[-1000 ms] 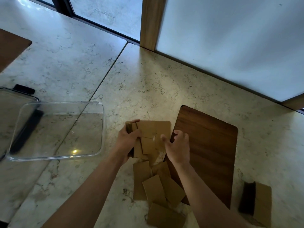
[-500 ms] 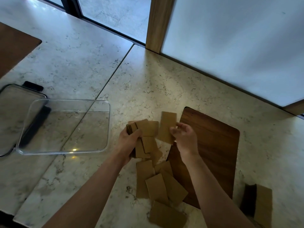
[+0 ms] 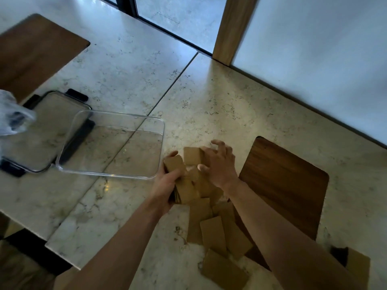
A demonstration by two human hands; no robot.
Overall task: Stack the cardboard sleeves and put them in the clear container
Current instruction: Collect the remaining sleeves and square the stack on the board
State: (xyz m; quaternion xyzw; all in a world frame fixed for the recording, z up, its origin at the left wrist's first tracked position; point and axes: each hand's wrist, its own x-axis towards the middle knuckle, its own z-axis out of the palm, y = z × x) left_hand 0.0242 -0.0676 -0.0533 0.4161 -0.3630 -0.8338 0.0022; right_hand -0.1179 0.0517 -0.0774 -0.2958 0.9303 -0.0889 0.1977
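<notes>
My left hand (image 3: 165, 185) grips a stack of brown cardboard sleeves (image 3: 184, 189), held on edge just right of the clear container (image 3: 104, 174). One flat sleeve (image 3: 191, 155) lies against the top of that stack. My right hand (image 3: 217, 164) hovers over its right edge with fingers splayed and lifted, the thumb near its lower corner. Several loose sleeves (image 3: 211, 231) lie scattered on the marble table between my forearms. The container holds nothing.
A dark wooden mat (image 3: 289, 185) lies right of the sleeves, and another mat (image 3: 31, 53) sits at the far left. The container's lid (image 3: 41, 130) with black clips rests left of it, beside a crumpled plastic bag (image 3: 10, 116). Another sleeve bundle (image 3: 358, 266) sits at bottom right.
My right hand carried a single sleeve left onto the stack in my left hand and spread its fingers. The camera view shifted, so the container appears closer to my hands.
</notes>
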